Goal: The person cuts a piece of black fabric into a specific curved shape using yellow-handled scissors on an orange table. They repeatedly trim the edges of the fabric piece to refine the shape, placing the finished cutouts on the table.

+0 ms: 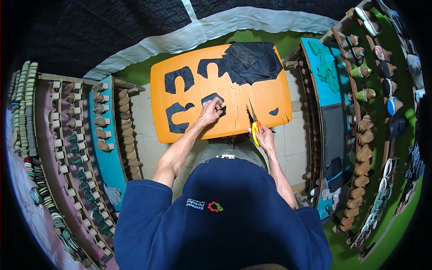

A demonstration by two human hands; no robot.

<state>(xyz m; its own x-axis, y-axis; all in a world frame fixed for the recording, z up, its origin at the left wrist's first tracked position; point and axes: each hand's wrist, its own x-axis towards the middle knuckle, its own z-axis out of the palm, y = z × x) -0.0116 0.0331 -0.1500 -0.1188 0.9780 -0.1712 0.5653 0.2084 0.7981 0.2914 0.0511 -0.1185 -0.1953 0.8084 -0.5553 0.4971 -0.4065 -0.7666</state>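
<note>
My right hand [265, 137] grips scissors [255, 123] by their yellow and orange handles, near the front edge of the orange table [202, 128]. The blades point away from me and look slightly apart. My left hand [210, 111] has its fingers bent and closed on a black cut piece [212, 97], which it partly covers. Around it lie black U-shaped pieces: one at the far left [179, 80], one at the near left [175, 118] and one farther back [211, 67]. Small black scraps [273, 111] lie on the right.
A pile of black sheets [253, 62] covers the table's far right corner. Racks of shoe lasts [102, 121] stand on the left, and shelves of shoes and lasts [364, 148] on the right. Teal material [326, 67] lies on a blue surface beside the right racks.
</note>
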